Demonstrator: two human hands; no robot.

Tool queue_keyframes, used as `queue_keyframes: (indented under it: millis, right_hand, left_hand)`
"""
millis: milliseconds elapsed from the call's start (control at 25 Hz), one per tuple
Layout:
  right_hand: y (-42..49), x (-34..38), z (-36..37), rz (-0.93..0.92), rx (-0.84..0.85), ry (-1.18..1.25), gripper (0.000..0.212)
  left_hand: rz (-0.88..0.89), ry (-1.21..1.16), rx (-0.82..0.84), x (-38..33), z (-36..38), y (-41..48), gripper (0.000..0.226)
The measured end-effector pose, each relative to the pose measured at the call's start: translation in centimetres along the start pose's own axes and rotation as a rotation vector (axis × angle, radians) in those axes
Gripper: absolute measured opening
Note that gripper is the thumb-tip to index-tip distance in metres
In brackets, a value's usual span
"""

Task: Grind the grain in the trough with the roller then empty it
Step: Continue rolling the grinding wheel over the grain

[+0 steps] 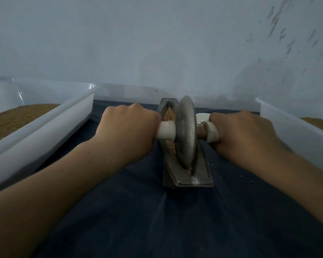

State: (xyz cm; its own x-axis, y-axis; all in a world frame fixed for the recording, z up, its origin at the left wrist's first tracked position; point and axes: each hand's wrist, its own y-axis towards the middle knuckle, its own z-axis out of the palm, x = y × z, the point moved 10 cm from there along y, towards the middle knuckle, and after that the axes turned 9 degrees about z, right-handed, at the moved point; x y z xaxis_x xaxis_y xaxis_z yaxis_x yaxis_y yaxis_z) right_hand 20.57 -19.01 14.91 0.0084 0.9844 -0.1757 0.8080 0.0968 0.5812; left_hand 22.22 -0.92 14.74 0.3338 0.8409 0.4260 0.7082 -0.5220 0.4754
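Observation:
A grey metal trough (183,178) lies lengthwise on the dark blue cloth, its near end toward me. Tan grain (169,115) fills its groove. The roller, a grey metal disc (186,133) on a white-wrapped axle, stands upright in the groove near the trough's middle. My left hand (128,127) grips the left handle (166,131). My right hand (241,131) grips the right handle (212,132). Both fists hide most of the handles.
A translucent plastic bin (50,123) with tan grain stands at the left. A second bin (291,127) with grain stands at the right edge. A small white dish (201,116) sits behind the roller. A pale wall rises close behind. Crumbs dot the cloth (157,220) at the right.

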Motion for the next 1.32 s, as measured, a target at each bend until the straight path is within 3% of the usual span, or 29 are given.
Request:
queue_keyframes:
  millis: [200,400,600,1000,1160,1320]
  right_hand:
    - [1.8,-0.3,2.6,0.021,-0.048,-0.045,0.018]
    - [5.2,0.2,5.6,0.088,0.012,-0.014,0.024]
    - [2.1,0.1,3.4,-0.007,-0.049,0.012,0.005]
    - [-0.3,0.0,-0.9,-0.038,0.002,0.046,0.009]
    - [-1.0,-0.4,-1.8,-0.01,0.023,0.088,0.024]
    - [-0.6,-0.7,-2.5,-0.009,0.023,0.06,0.015]
  left_hand:
    - [-0.025,0.012,0.014,0.7,2.1,1.6,0.009]
    - [-0.053,-0.069,0.177,1.4,5.0,5.0,0.013]
    - [-0.015,-0.031,0.072,0.6,2.6,2.5,0.01]
    - [0.005,-0.072,0.033,-0.1,-0.8,-0.4,0.021]
    - [0.012,-0.062,0.016,-0.1,-2.0,-0.5,0.02]
    - [-0.017,-0.093,0.01,0.2,-2.6,-0.9,0.02]
